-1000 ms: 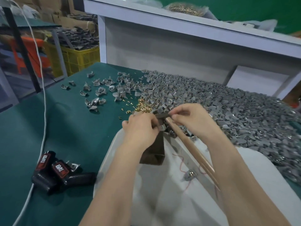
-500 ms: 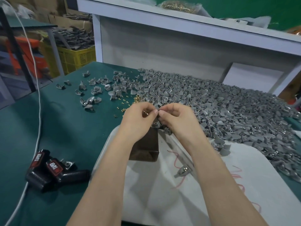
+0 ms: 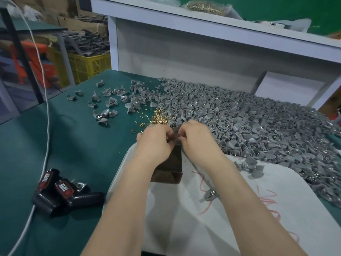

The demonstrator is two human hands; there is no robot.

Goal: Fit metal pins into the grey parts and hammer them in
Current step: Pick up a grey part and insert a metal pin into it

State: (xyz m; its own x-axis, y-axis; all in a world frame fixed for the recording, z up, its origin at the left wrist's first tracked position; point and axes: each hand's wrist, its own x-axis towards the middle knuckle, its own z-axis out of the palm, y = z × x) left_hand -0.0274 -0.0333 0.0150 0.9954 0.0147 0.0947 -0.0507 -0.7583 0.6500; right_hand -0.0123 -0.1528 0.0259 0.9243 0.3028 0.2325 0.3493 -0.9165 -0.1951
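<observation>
Stage judged: pin fitting, with no hammering yet on this piece.

A single grey part (image 3: 174, 129) is pinched between the curled fingertips of the left hand (image 3: 155, 143) and the right hand (image 3: 196, 140). It is held just above the top of the dark block (image 3: 168, 169). The block stands on the white board (image 3: 230, 218) at the near edge of the tabletop (image 3: 73, 145).

Whether a pin is seated cannot be told, as the spot is hidden by the fingers. No hammer is held.

Supply: loose brass pins (image 3: 159, 119) are heaped just beyond the hands, touching the left margin of the large pile of grey parts (image 3: 249, 122). This pile covers the far right of the tabletop.

One part with a bright pin (image 3: 209, 195) lies on the board beside the right forearm. The bulk of the work is judged to be left.
</observation>
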